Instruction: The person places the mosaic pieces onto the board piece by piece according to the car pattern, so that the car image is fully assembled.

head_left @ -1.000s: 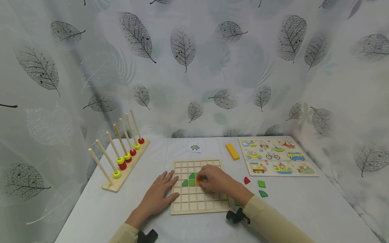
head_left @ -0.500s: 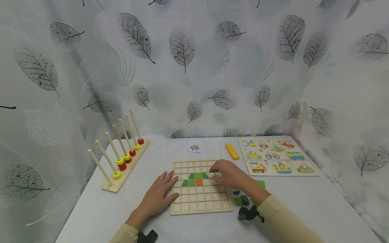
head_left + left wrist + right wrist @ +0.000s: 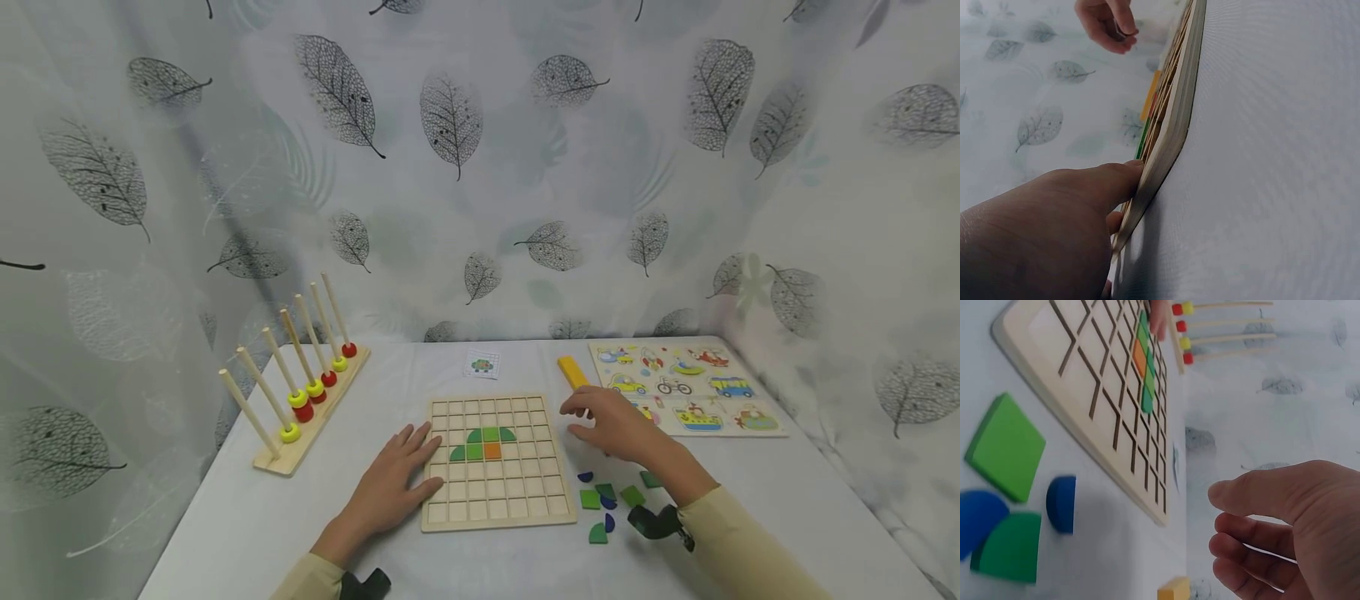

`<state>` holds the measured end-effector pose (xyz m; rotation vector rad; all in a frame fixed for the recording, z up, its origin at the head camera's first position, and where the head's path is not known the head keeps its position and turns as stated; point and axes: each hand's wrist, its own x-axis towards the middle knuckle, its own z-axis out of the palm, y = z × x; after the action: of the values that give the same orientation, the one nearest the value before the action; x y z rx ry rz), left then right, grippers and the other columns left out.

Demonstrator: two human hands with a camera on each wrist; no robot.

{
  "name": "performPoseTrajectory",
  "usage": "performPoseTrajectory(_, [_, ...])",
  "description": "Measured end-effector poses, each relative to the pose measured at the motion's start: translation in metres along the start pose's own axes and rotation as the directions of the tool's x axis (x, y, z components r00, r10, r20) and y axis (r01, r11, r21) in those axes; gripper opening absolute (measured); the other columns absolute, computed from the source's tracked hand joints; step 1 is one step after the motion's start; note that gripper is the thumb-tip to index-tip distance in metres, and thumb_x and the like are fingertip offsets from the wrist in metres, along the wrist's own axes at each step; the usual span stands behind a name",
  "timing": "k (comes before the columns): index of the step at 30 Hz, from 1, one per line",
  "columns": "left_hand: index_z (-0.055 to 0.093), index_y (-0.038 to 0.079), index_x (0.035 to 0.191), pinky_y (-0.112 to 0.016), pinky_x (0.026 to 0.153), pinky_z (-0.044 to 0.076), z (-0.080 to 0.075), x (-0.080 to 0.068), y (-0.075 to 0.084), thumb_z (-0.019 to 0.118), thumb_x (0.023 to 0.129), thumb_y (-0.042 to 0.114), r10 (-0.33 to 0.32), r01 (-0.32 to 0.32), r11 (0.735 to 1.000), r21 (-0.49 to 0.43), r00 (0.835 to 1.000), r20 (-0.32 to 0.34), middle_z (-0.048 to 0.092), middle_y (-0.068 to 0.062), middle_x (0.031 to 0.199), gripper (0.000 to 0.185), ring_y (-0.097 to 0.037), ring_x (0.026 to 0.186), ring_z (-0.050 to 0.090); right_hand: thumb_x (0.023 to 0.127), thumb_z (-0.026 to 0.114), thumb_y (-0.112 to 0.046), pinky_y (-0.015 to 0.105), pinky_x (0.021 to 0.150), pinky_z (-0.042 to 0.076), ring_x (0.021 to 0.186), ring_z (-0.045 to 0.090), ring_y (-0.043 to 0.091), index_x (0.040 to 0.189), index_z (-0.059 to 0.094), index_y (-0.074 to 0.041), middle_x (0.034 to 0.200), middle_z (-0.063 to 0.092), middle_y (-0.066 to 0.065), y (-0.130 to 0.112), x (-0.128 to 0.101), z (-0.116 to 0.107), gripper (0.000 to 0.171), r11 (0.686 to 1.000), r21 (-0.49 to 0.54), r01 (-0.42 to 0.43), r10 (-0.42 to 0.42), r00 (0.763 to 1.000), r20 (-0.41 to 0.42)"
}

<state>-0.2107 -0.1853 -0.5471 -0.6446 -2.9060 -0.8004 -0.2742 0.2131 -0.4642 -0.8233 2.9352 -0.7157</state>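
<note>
**Grid board** [image 3: 498, 463]: wooden tray of square cells, lying flat at the near middle of the surface [image 3: 750, 500]. Six pieces are seated in its upper middle rows: green pieces [image 3: 480, 443] forming a dome and the row below it, with one orange square [image 3: 492, 451] at that row's right end. All other cells are bare wood.

**Left hand** [image 3: 390, 487]: flat on the surface at the board's left edge, fingers straight and relaxed, fingertips against the frame; the left wrist view shows the thumb pressed to the board's side. It grasps nothing and steadies the board.

**Right hand** [image 3: 611, 425]: hovering just off the board's right edge, toward the far side, fingers loosely curled and holding nothing, as the right wrist view confirms.

**Loose pieces** [image 3: 603, 500]: green squares, a green quarter-round and blue half-rounds, scattered on the surface by the board's near right corner.

**Other items**: pattern card [image 3: 482, 364] beyond the board; yellow block [image 3: 573, 372] near the far edge; vehicle puzzle [image 3: 686, 385] at the far right; peg rack [image 3: 307, 392] with red and yellow rings along the left edge.

**Step, as judged**: between placements, with the picture partly built. The next move calls for choosing a loose piece that matches the card, pinching it, and seating it in a bare cell next to the placed ones.
</note>
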Motion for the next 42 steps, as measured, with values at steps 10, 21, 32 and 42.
performPoseTrajectory(10, [0.056, 0.01, 0.16, -0.058, 0.131, 0.02, 0.001, -0.001, 0.0, 0.07, 0.105, 0.045, -0.003, 0.003, 1.0, 0.0, 1.0, 0.002, 0.038, -0.009, 0.173, 0.066, -0.039, 0.162, 0.026, 0.095, 0.084, -0.009, 0.037, 0.083, 0.059, 0.096, 0.062, 0.018, 0.119, 0.08, -0.01, 0.108, 0.072, 0.001, 0.018, -0.019, -0.012, 0.024, 0.993, -0.003, -0.121, 0.121, 0.992, 0.032])
performPoseTrajectory(21, [0.057, 0.011, 0.159, -0.059, 0.13, 0.022, 0.001, -0.002, 0.0, 0.071, 0.104, 0.046, -0.001, 0.001, 1.0, 0.01, 1.0, -0.006, 0.039, -0.009, 0.173, 0.066, -0.039, 0.161, 0.028, 0.098, 0.078, -0.005, 0.04, 0.088, 0.061, 0.1, 0.064, 0.018, 0.113, 0.082, -0.018, 0.112, 0.073, -0.006, 0.038, -0.036, -0.007, 0.02, 0.981, 0.001, -0.192, 0.191, 0.977, 0.092])
performPoseTrajectory(32, [0.056, 0.011, 0.159, -0.058, 0.131, 0.022, -0.002, 0.0, 0.002, 0.071, 0.104, 0.043, 0.004, -0.004, 1.0, 0.006, 1.0, -0.002, 0.039, -0.01, 0.173, 0.066, -0.04, 0.161, 0.027, 0.095, 0.076, 0.003, 0.049, 0.098, 0.06, 0.107, 0.065, 0.021, 0.111, 0.083, -0.018, 0.11, 0.073, -0.007, 0.046, -0.045, 0.007, 0.027, 0.979, -0.035, -0.2, 0.203, 0.973, 0.109])
performPoseTrajectory(42, [0.056, 0.011, 0.16, -0.058, 0.131, 0.022, -0.001, 0.001, 0.001, 0.071, 0.104, 0.044, 0.002, -0.002, 1.0, 0.019, 1.0, -0.003, 0.039, -0.01, 0.173, 0.066, -0.04, 0.161, 0.028, 0.09, 0.091, -0.015, 0.035, 0.08, 0.058, 0.084, 0.058, 0.015, 0.108, 0.081, -0.013, 0.093, 0.068, -0.007, 0.038, -0.038, 0.01, 0.021, 0.973, -0.058, -0.224, 0.229, 0.968, 0.1])
